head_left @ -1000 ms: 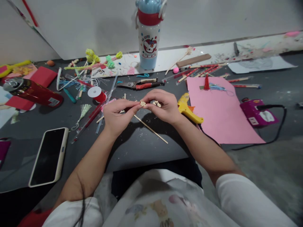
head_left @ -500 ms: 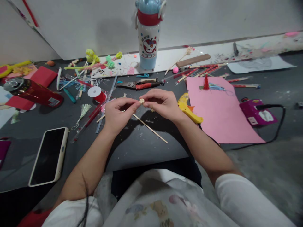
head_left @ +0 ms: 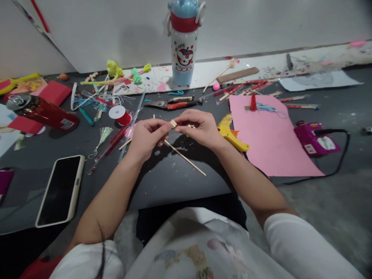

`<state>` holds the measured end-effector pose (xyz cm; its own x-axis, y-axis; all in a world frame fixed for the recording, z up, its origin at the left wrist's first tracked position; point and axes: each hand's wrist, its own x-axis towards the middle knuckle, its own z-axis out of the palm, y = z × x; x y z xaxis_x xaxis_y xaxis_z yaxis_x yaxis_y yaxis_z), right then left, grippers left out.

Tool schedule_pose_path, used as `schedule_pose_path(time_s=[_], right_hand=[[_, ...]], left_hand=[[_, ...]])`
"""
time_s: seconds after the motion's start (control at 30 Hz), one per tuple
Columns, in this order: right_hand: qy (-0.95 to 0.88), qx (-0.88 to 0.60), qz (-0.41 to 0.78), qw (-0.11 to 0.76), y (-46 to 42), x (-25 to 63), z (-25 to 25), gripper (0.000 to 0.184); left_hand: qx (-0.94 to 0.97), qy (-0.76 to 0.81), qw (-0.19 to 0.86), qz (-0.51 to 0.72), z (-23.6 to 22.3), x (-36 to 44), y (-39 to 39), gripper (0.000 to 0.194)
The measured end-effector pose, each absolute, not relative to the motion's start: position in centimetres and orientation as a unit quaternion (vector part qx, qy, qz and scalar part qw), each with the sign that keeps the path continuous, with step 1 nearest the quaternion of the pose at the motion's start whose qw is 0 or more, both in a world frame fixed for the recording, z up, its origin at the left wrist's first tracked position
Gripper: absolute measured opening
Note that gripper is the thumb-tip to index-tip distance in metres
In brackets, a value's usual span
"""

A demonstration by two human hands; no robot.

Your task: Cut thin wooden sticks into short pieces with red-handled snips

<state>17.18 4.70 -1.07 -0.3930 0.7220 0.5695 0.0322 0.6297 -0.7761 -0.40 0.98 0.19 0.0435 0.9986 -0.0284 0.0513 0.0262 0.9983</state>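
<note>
Between the fingertips of both hands is a small cream-coloured bundle of short stick pieces (head_left: pixel 173 124). My left hand (head_left: pixel 149 137) pinches it from the left with thumb and forefinger. From the right, my right hand (head_left: pixel 199 126) pinches it too, its other fingers curled. Beneath the hands, thin wooden sticks (head_left: pixel 186 159) lie crossed on the dark grey table (head_left: pixel 171 186). More pale bits show in the gap under my right hand, too small to make out. A yellow glue gun (head_left: pixel 232 135) rests just right of my right wrist.
Pliers (head_left: pixel 171 104) and a standing water bottle (head_left: pixel 183 46) are beyond the hands. To the left are a red thread spool (head_left: pixel 119 115), a phone (head_left: pixel 61 190) and a tilted red can (head_left: pixel 43 111). Pink paper (head_left: pixel 270 143) and a corded purple box (head_left: pixel 315 137) lie right.
The small bundle has turned between the fingertips, from its round end facing me to its side. My left fingers have shifted slightly; my right hand stays nearly in place.
</note>
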Motion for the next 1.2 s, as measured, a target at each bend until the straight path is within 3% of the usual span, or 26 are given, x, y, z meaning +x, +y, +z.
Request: schedule_pose_path(time_s=[0.17,0.33,0.43,0.7,1.2], right_hand=[[-0.759,-0.252,0.35,0.487,4.6,17.1,-1.1,0.024],[-0.756,-0.26,0.356,0.483,4.6,17.1,-1.1,0.025],[-0.752,-0.266,0.368,0.478,4.5,17.1,-1.0,0.024],[-0.733,-0.24,0.396,0.498,4.4,17.3,-0.8,0.024],[-0.654,-0.213,0.53,0.496,4.0,16.9,-0.7,0.023]], left_hand=[[0.444,0.494,0.609,0.434,0.8,-0.4,1.1,0.026],[0.46,0.494,0.615,0.407,0.8,-0.5,1.2,0.027],[0.52,0.521,0.526,0.426,0.5,-0.5,1.0,0.025],[0.709,0.515,0.134,0.463,1.2,-0.1,-0.5,0.015],[0.802,0.412,-0.095,0.422,0.4,-1.3,-0.2,0.013]])
